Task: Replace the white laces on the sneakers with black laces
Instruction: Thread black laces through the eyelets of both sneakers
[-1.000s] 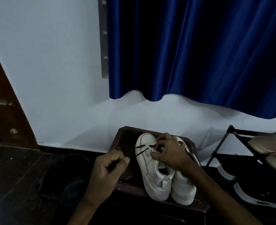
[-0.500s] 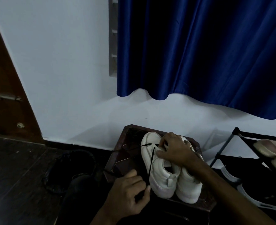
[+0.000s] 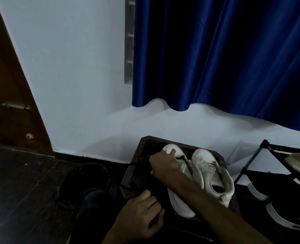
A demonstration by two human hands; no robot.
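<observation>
Two white sneakers stand side by side on a dark wooden stool [image 3: 140, 155], toes toward the wall. My right hand [image 3: 164, 164] lies over the front of the left sneaker [image 3: 180, 199], fingers curled by its toe, and seems to hold the black lace [image 3: 187, 160] that crosses its eyelets. Low and near me, my left hand [image 3: 142, 218] is curled and pinches the lace's other end; the strand there is hard to see against the dark. The right sneaker [image 3: 210, 171] has a thin dark lace across its eyelets.
A dark round basket [image 3: 82, 184] sits on the floor left of the stool. A black shoe rack [image 3: 276, 175] with other shoes stands at the right. A blue curtain [image 3: 216, 55] hangs above, against the white wall. A brown door is at the far left.
My right hand has slid left from between the sneakers onto the left sneaker's toe. My left hand came down and toward me, drawing the black lace, then stayed low.
</observation>
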